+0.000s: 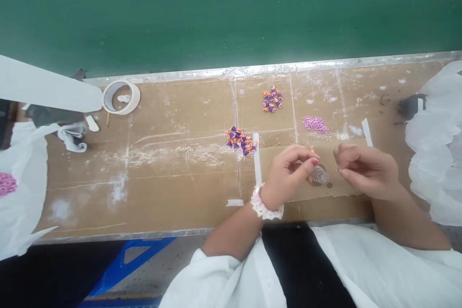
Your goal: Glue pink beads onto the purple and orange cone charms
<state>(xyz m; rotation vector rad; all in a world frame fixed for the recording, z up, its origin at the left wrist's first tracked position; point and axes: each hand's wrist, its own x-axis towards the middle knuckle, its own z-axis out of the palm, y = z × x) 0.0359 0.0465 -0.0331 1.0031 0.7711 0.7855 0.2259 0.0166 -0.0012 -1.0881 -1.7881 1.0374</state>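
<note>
My left hand [287, 175] is pinched shut at the fingertips around a tiny orange piece [312, 149], and a white scrunchie [265, 203] circles that wrist. My right hand [368, 171] holds a thin needle [338, 170] between finger and thumb, its tip pointing toward the left hand. Between the hands, a small clear glass jar [319, 174] stands on a cardboard sheet [342, 190]. Further up lie two clusters of purple-and-orange charms [238, 140] and a pile of pink beads [315, 124].
A roll of white tape [121, 97] lies at the far left of the worn cardboard-covered bench [162, 187], near white plastic bags [433, 139]. Metal edging [274, 68] runs along the far side, with a green floor beyond it.
</note>
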